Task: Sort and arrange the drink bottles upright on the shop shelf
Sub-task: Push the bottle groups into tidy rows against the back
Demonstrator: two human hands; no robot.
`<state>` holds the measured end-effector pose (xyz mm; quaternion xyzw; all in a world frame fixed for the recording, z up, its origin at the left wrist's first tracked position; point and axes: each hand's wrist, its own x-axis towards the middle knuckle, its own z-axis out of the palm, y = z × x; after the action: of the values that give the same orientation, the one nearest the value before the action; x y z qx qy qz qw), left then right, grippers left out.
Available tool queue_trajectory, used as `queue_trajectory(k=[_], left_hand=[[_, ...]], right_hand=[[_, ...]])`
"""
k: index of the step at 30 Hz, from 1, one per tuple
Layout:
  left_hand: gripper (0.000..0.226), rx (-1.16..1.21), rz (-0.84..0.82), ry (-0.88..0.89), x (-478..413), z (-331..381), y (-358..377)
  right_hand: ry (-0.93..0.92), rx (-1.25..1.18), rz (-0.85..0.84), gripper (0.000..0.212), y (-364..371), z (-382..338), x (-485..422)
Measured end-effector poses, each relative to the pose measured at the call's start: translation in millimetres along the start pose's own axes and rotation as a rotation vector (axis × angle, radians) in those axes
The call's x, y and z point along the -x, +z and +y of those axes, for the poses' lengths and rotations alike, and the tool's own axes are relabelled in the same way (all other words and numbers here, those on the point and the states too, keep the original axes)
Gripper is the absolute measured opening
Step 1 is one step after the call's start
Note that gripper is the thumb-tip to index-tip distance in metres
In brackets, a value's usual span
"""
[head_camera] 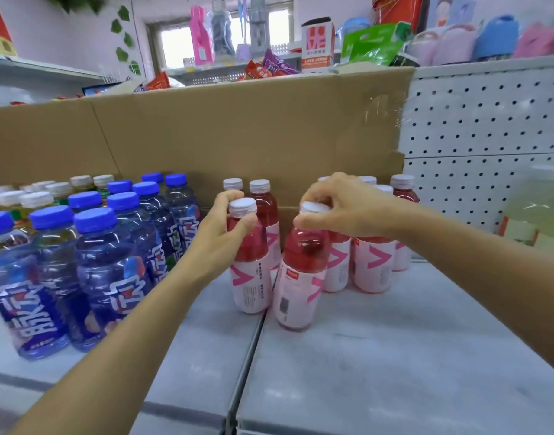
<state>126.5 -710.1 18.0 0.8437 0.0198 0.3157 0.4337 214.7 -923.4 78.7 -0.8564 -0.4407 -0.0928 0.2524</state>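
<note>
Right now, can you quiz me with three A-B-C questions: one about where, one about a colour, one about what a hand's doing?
1. Where are the blue-capped bottles? A left of the red bottles B right of them C on the cardboard
2. The red bottles' caps are: A green B white C black
3. The right hand is: A empty B flat on the shelf C pinching a bottle cap
Answers: A, they stand further left; B, every cap looks white; C, fingers curl round it.

There are nine blue-capped bottles (112,271) and at least six yellow drinks (35,199) (most half hidden). The red bottles (373,268) number about eight.
</note>
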Motion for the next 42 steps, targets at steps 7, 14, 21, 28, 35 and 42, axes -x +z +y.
queue_trajectory(k=[7,14,21,28,35,42], left_hand=[[0.043,-0.118,-0.015,0.007,8.3,29.3,29.3],[0.038,-0.091,0.153,-0.028,6.1,28.8,37.2],[0.05,-0.406,0.392,0.217,7.7,25.2,45.6],[0.103,-0.429,-0.075,0.209,35.9,18.4,135.9],[0.1,-0.278,-0.117,-0.122,-1.8,4.4,159.7],[0.1,-0.255,-0.073,-0.119,3.1,2.3,166.3]], right_hand=[[0.25,0.049,0.148,0.045,-44.0,49.1,60.8],[0.394,0.248,0.322,0.047,-49.8,82.3,63.3],[0.457,0.164,0.435,0.053,-32.7,106.8,54.5],[0.524,-0.251,0.271,0.07,20.7,136.5,103.6],[0.565,-0.26,0.343,0.063,29.2,150.5,87.9],[0.58,-0.269,0.3,0.066,26.9,152.0,89.7]])
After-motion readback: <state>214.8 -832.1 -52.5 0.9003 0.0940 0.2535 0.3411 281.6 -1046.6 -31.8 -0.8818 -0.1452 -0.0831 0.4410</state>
